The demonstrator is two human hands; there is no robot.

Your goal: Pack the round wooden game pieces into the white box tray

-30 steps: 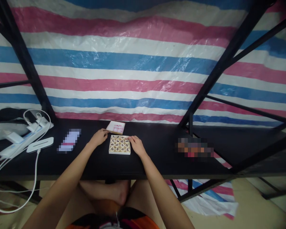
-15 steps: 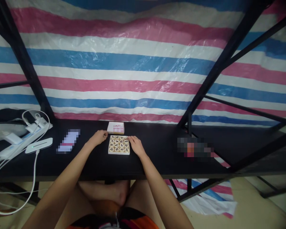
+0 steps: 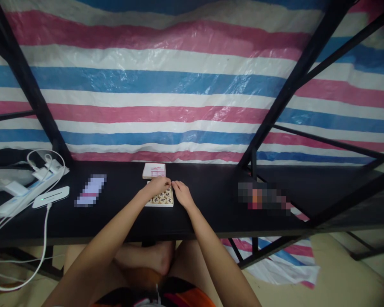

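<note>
The curled left hand [image 3: 160, 185] is over the far part of a square white box [image 3: 161, 205] of round cream pieces [image 3: 162, 200] on the black tabletop [image 3: 216, 204]; the right hand [image 3: 182, 194] is at the box's right edge. Whether either pinches anything, I cannot tell.

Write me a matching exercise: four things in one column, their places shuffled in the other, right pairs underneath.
Things:
1. left hand
2. right hand
3. power strip
4. striped sheet

Places:
A. at the right side of the box
B. rising behind the table
C. over the round pieces
D. towards the table's left end

Pairs: 1-C, 2-A, 3-D, 4-B
</note>
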